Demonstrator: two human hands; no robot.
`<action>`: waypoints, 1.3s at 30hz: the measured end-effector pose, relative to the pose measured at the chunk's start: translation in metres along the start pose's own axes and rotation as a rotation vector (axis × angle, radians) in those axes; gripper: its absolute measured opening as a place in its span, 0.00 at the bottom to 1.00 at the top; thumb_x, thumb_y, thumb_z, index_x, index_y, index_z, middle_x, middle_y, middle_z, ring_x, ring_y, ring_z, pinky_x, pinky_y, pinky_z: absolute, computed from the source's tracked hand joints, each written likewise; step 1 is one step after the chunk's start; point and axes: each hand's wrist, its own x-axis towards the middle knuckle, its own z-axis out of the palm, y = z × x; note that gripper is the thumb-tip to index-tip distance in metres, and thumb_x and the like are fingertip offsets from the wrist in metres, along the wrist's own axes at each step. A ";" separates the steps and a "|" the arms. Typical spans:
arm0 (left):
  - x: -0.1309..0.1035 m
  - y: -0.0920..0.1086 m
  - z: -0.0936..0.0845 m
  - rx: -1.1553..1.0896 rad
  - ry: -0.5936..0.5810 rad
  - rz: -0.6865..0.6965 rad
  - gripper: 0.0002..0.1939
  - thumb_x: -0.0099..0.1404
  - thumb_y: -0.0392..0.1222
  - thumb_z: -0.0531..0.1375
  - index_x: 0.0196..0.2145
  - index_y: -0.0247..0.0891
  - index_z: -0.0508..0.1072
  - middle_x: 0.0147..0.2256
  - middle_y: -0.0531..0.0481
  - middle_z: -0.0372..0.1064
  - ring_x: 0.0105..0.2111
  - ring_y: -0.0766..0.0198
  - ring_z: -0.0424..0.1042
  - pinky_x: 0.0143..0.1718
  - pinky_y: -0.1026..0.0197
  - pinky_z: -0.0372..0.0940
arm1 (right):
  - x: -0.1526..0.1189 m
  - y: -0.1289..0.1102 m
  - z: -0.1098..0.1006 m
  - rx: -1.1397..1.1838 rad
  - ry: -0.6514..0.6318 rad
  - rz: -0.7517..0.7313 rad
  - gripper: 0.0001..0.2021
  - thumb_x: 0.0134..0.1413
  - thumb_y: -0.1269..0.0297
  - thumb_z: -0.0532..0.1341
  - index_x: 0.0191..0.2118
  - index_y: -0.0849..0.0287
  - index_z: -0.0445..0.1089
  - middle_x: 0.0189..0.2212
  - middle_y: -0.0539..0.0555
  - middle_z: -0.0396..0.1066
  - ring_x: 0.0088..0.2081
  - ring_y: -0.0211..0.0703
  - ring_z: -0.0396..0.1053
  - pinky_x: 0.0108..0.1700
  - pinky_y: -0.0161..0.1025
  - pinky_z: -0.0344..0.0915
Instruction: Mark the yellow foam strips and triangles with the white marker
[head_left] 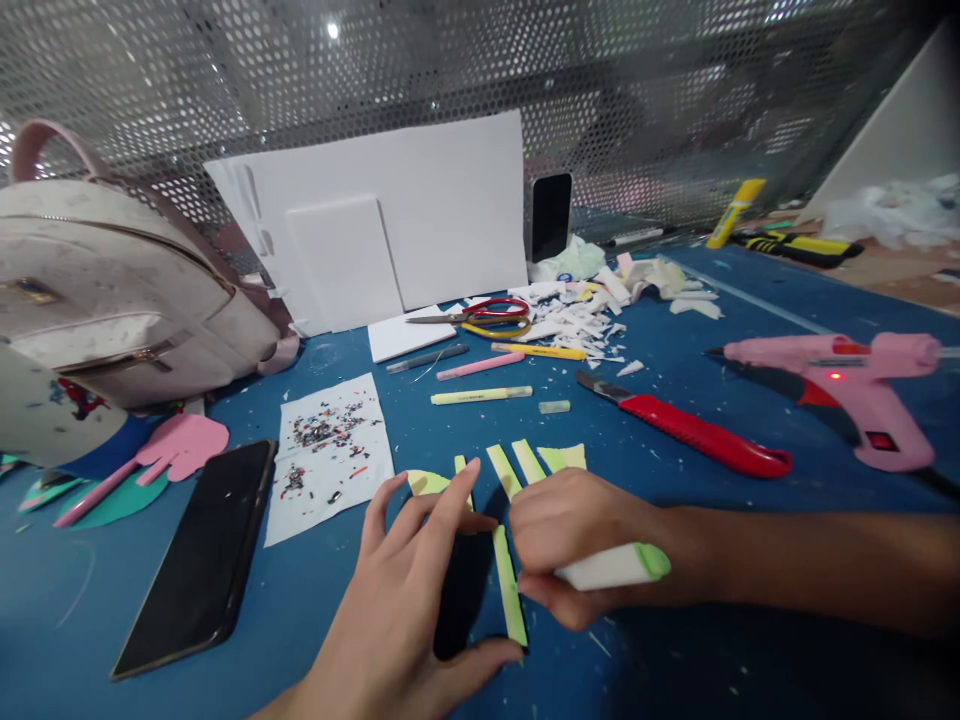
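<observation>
A pale yellow-green strip [510, 590] lies on the blue table. My left hand [412, 560] spans it from the left, one fingertip at its upper end and the thumb at its lower end, holding it down. My right hand [574, 535] is closed around a white marker with a green end [619, 568]. The marker's tip is hidden by the fingers, close to the strip's right edge. Beyond the hands lie two more strips [504, 470], a wider yellow-green piece [562, 457] and a rounded piece [427, 482], partly covered by my left fingers.
A pink glue gun [840, 370] with a red light and a red utility knife [697, 430] lie to the right. Several pens, scissors [487, 315] and white scraps [570, 320] sit behind. At left are a phone [199, 560], beads on a white sheet [330, 510] and a backpack [127, 270].
</observation>
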 end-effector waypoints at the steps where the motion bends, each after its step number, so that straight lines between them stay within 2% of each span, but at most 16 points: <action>1: 0.000 -0.001 0.001 -0.002 0.001 0.006 0.54 0.64 0.45 0.68 0.72 0.43 0.34 0.54 0.48 0.72 0.56 0.53 0.68 0.68 0.47 0.27 | 0.000 0.000 0.001 0.017 -0.009 -0.002 0.19 0.63 0.65 0.57 0.23 0.55 0.49 0.21 0.45 0.50 0.25 0.37 0.51 0.27 0.37 0.48; 4: -0.001 -0.001 0.002 -0.010 0.000 0.013 0.54 0.64 0.45 0.68 0.72 0.43 0.34 0.54 0.48 0.71 0.56 0.53 0.68 0.68 0.47 0.27 | -0.002 -0.003 -0.001 0.133 0.044 -0.032 0.17 0.63 0.65 0.58 0.23 0.56 0.54 0.20 0.45 0.57 0.24 0.35 0.56 0.27 0.35 0.53; 7: 0.001 0.000 -0.001 -0.013 0.016 -0.009 0.54 0.64 0.45 0.69 0.72 0.44 0.34 0.53 0.48 0.72 0.56 0.53 0.68 0.68 0.47 0.26 | -0.002 -0.009 -0.010 0.172 0.279 0.030 0.16 0.66 0.64 0.56 0.25 0.58 0.63 0.21 0.47 0.64 0.24 0.34 0.60 0.28 0.34 0.55; 10: 0.009 0.000 -0.007 0.004 0.076 -0.059 0.50 0.66 0.41 0.65 0.72 0.45 0.35 0.53 0.48 0.71 0.56 0.55 0.68 0.68 0.45 0.27 | -0.001 -0.013 -0.016 0.128 0.437 0.102 0.19 0.70 0.64 0.52 0.25 0.60 0.66 0.20 0.48 0.64 0.23 0.35 0.59 0.28 0.35 0.55; 13: 0.024 -0.004 -0.014 0.042 0.117 -0.096 0.47 0.67 0.40 0.63 0.72 0.46 0.37 0.53 0.48 0.70 0.56 0.55 0.66 0.68 0.43 0.31 | -0.001 -0.011 -0.017 0.131 0.497 0.117 0.21 0.72 0.63 0.50 0.25 0.60 0.67 0.21 0.48 0.64 0.23 0.34 0.60 0.27 0.34 0.55; 16: 0.040 -0.010 -0.018 0.081 0.101 -0.102 0.47 0.67 0.39 0.64 0.71 0.46 0.37 0.53 0.48 0.69 0.56 0.54 0.65 0.68 0.41 0.35 | -0.001 -0.005 -0.018 0.141 0.551 0.129 0.22 0.73 0.62 0.50 0.26 0.60 0.68 0.21 0.48 0.65 0.23 0.34 0.61 0.27 0.34 0.57; 18: 0.049 -0.013 -0.017 0.121 0.072 -0.101 0.49 0.65 0.38 0.65 0.71 0.46 0.37 0.52 0.49 0.69 0.56 0.53 0.65 0.67 0.40 0.36 | 0.000 -0.002 -0.021 0.140 0.605 0.142 0.21 0.73 0.62 0.50 0.28 0.60 0.69 0.24 0.48 0.67 0.25 0.36 0.63 0.29 0.35 0.59; 22: 0.058 -0.018 -0.014 0.173 0.029 -0.103 0.55 0.60 0.41 0.69 0.72 0.49 0.36 0.50 0.49 0.71 0.54 0.49 0.66 0.65 0.37 0.38 | 0.002 0.002 -0.028 0.107 0.717 0.193 0.13 0.73 0.63 0.51 0.39 0.57 0.72 0.35 0.52 0.72 0.38 0.41 0.68 0.41 0.39 0.62; 24: 0.060 -0.019 -0.013 0.182 0.019 -0.102 0.57 0.60 0.44 0.71 0.72 0.50 0.34 0.51 0.48 0.70 0.54 0.47 0.65 0.65 0.37 0.39 | 0.003 0.002 -0.031 0.087 0.731 0.209 0.11 0.72 0.64 0.53 0.42 0.56 0.72 0.39 0.53 0.71 0.42 0.43 0.67 0.44 0.41 0.61; 28: 0.061 -0.017 -0.009 0.157 0.008 -0.098 0.61 0.58 0.46 0.71 0.72 0.52 0.31 0.55 0.47 0.67 0.57 0.46 0.63 0.65 0.36 0.38 | 0.003 0.002 -0.030 0.078 0.721 0.224 0.10 0.71 0.64 0.53 0.42 0.55 0.72 0.39 0.52 0.68 0.43 0.44 0.65 0.45 0.42 0.59; 33: 0.063 -0.015 0.003 0.080 0.009 -0.076 0.59 0.58 0.44 0.71 0.71 0.50 0.32 0.53 0.48 0.67 0.57 0.50 0.64 0.66 0.38 0.39 | 0.001 0.001 -0.029 0.129 0.716 0.236 0.09 0.69 0.60 0.53 0.37 0.56 0.64 0.31 0.48 0.60 0.30 0.39 0.58 0.33 0.38 0.57; 36: 0.061 -0.011 0.006 0.050 0.039 -0.063 0.57 0.60 0.40 0.68 0.71 0.49 0.33 0.51 0.50 0.68 0.56 0.53 0.65 0.67 0.39 0.34 | -0.001 0.002 -0.030 0.146 0.675 0.236 0.14 0.71 0.58 0.49 0.33 0.57 0.61 0.28 0.47 0.58 0.28 0.39 0.57 0.30 0.37 0.56; 39: 0.053 -0.002 0.004 0.028 0.060 -0.055 0.56 0.60 0.39 0.67 0.71 0.49 0.32 0.51 0.51 0.68 0.56 0.55 0.65 0.68 0.40 0.31 | -0.003 0.001 -0.029 0.137 0.629 0.229 0.16 0.73 0.60 0.45 0.31 0.57 0.59 0.26 0.47 0.57 0.26 0.37 0.56 0.29 0.36 0.55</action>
